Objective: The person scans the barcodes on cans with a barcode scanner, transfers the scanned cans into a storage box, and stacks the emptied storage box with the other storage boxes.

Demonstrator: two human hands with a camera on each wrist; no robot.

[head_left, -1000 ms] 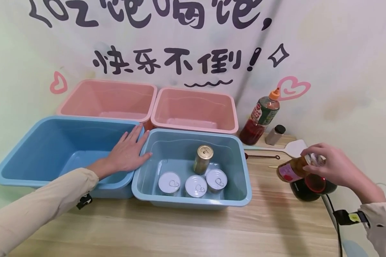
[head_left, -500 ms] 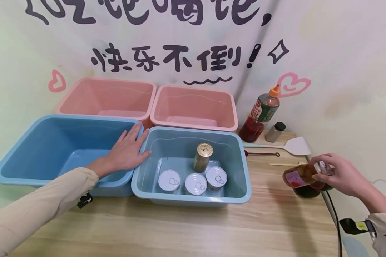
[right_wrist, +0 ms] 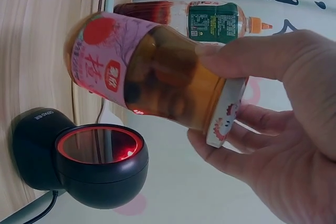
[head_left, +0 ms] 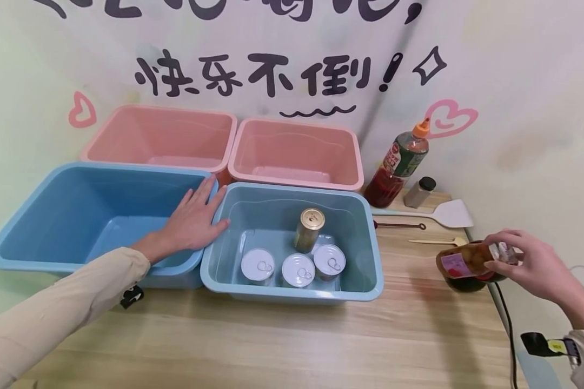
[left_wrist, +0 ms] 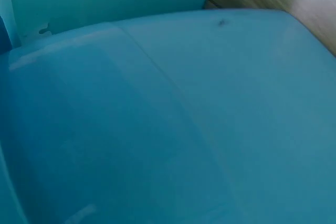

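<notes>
My left hand (head_left: 192, 221) rests with straight, spread fingers where the rims of the dark blue bin (head_left: 102, 200) and the lighter blue bin (head_left: 292, 294) meet. In the left wrist view only blue bin wall (left_wrist: 173, 119) fills the picture; the hand does not show. At the right, my right hand (head_left: 532, 262) grips a glass jar (right_wrist: 173, 72) by its patterned lid. The jar has a pink label and brown contents, and it is tilted nearly sideways. Just below it stands a black scanner (right_wrist: 105, 182) with a red-lit ring, apart from the jar in the right wrist view.
Three cans (head_left: 258, 265) with pull-tab lids and a taller gold-topped can (head_left: 313, 220) stand inside the lighter bin. Two pink bins (head_left: 297, 143) sit behind. A sauce bottle (head_left: 401, 162), small black-capped jar (head_left: 420, 192) and white spatula (head_left: 452, 213) lie right. A cable (head_left: 511, 335) runs down the table edge.
The right hand has moved slightly right with the jar, which now lies closer to horizontal above the scanner. The head view has tipped down a little. My left hand keeps its place on the rims.
</notes>
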